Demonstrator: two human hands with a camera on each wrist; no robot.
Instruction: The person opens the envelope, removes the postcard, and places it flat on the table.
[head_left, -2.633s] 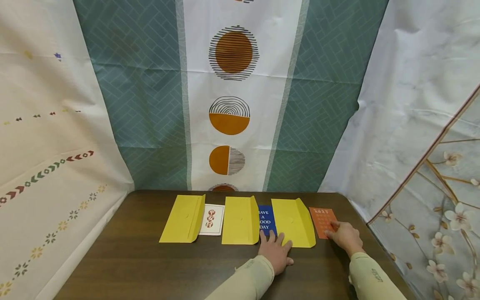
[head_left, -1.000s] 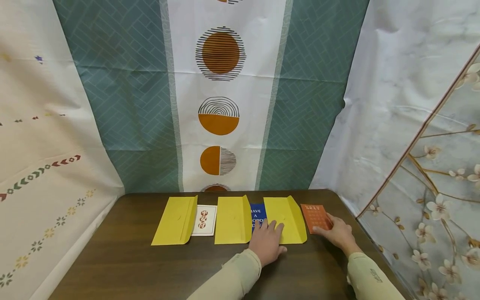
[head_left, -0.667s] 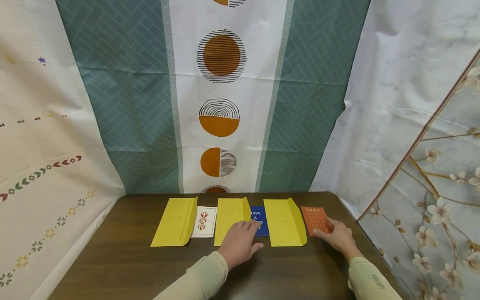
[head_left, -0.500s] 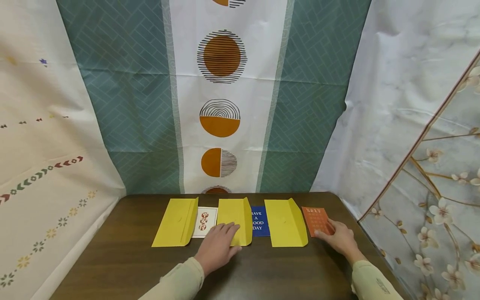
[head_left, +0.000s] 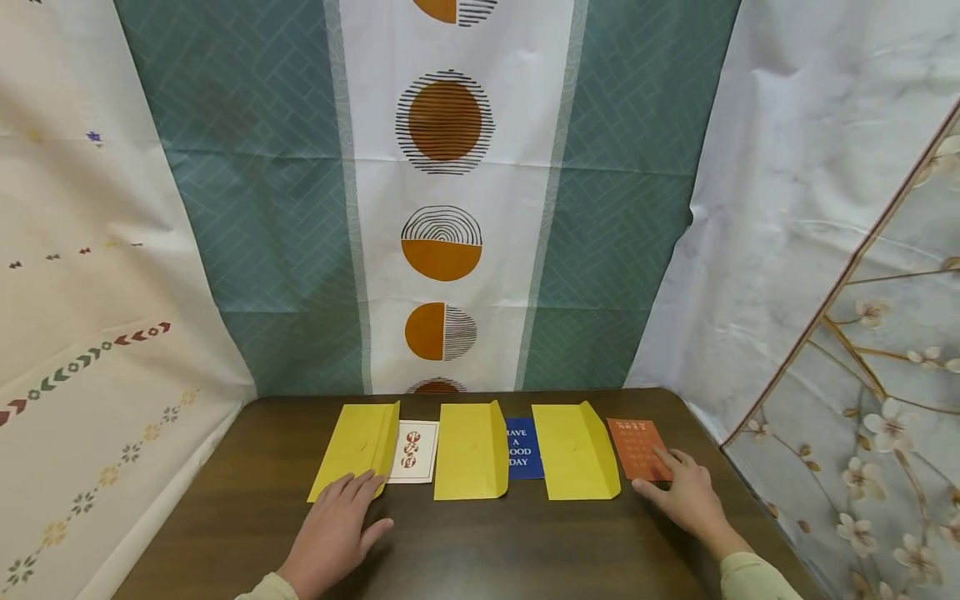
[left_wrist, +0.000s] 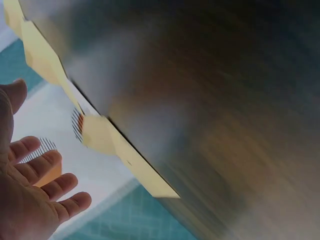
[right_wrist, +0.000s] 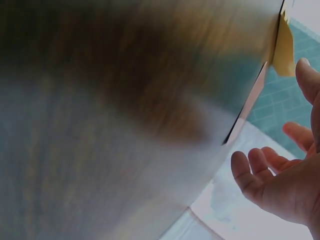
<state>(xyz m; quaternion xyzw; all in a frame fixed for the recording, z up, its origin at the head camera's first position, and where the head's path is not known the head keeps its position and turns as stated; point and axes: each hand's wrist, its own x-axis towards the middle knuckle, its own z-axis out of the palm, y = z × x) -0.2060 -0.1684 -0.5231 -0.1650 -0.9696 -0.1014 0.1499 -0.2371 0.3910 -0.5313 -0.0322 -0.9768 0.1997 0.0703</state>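
Observation:
My left hand (head_left: 333,529) hovers at the near edge of the leftmost yellow envelope (head_left: 352,446), fingers loosely spread; the left wrist view shows nothing held in this hand (left_wrist: 30,195). My right hand (head_left: 688,498) is at the lower right of an orange-red card (head_left: 633,446), overlapping its edge in the head view. In the right wrist view the right hand (right_wrist: 282,187) has relaxed fingers apart from the card (right_wrist: 252,97). Between the envelopes lie a white card (head_left: 415,450) with red characters and a blue card (head_left: 523,450) reading "HAVE A GOOD DAY", each partly covered by an envelope.
A middle envelope (head_left: 468,454) and a right envelope (head_left: 573,454) complete the row, flaps toward the right. The row lies near the back of a dark wooden table (head_left: 480,550). Fabric hangings (head_left: 292,250) surround the table at the back and sides.
My left hand has swept left from the blue card and right envelope, past the middle envelope, to the leftmost one. My right hand has stayed by the orange-red card, its fingers loosening.

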